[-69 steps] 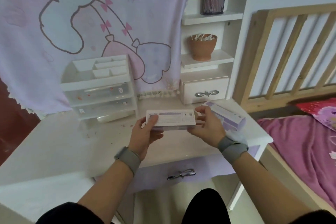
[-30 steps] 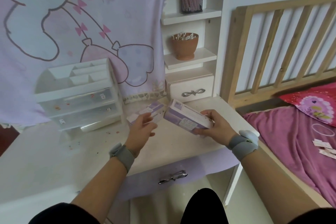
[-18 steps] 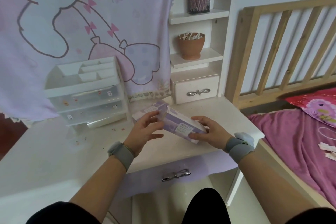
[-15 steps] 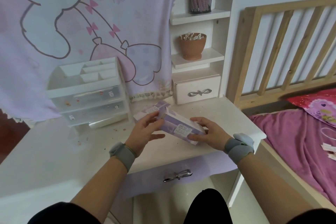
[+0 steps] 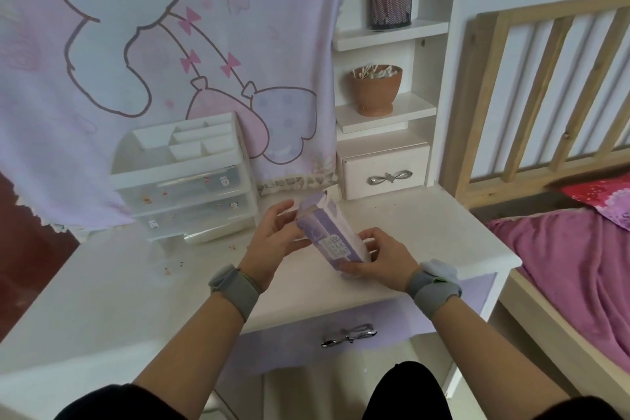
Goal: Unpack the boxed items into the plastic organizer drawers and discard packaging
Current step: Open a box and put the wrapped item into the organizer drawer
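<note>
The right hand (image 5: 378, 259) curls round the lower end of the purple box (image 5: 329, 237). The left hand (image 5: 272, 242) grips its upper end, fingers at the end flap. Half a second ago the box lay flatter; now it tilts steeper and the flap stands up, so opening seems begun, with nothing out yet. It is held over the counter (image 5: 119, 283), just right of the organizer (image 5: 184, 177). The print on the box's white sticker is too small to read.

Both forearms rise from the lower frame, wrists banded in grey. At centre the left hand (image 5: 272, 242) and right hand (image 5: 383, 261) grip one box (image 5: 329, 237).
</note>
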Demonstrator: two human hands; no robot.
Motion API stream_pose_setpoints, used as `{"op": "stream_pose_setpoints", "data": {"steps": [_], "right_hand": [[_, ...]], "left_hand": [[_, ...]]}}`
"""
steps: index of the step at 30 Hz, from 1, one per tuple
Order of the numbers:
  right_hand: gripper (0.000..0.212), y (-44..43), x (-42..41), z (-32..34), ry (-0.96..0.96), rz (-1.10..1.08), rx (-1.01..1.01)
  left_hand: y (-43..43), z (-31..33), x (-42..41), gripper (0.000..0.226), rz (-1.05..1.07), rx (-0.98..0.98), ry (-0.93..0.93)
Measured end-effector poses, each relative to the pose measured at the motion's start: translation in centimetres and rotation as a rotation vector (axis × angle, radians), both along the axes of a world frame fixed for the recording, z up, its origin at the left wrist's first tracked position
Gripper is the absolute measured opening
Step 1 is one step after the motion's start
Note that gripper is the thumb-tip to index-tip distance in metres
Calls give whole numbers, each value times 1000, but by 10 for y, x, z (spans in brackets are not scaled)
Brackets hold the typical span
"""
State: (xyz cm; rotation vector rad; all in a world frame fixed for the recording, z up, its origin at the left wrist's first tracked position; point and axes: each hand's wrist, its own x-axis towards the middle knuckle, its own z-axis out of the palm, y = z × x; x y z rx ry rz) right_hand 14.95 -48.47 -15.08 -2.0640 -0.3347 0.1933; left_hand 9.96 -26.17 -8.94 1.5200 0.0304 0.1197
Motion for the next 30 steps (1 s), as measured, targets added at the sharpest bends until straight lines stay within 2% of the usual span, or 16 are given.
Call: {"op": "stream_pose_setpoints", "data": {"steps": [5, 8, 12, 16, 18, 21, 27, 30], "right_hand": [[63, 5, 2, -3, 18, 140, 35], [57, 0, 2, -2, -11, 123, -46], [54, -5, 1, -2, -22, 95, -127], [49, -12, 0, -2, -45, 83, -128], [47, -16, 2, 0, -74, 34, -82], [48, -22, 8, 8, -120, -57, 46], [51, -32, 20, 33, -131, -98, 225], [52, -31, 20, 48, -149, -90, 274]], "left_hand": [[5, 4, 1, 49, 3, -13, 6], [5, 4, 4, 55, -62, 8, 2], [2, -6, 4, 61, -181, 146, 22], [-4, -24, 6, 64, -273, 313, 44], [-9, -35, 9, 72, -291, 376, 56], [-20, -46, 11, 85, -192, 488, 25], [-29, -63, 13, 56, 32, 521, -81], [-21, -61, 12, 61, 7, 552, -58]]}}
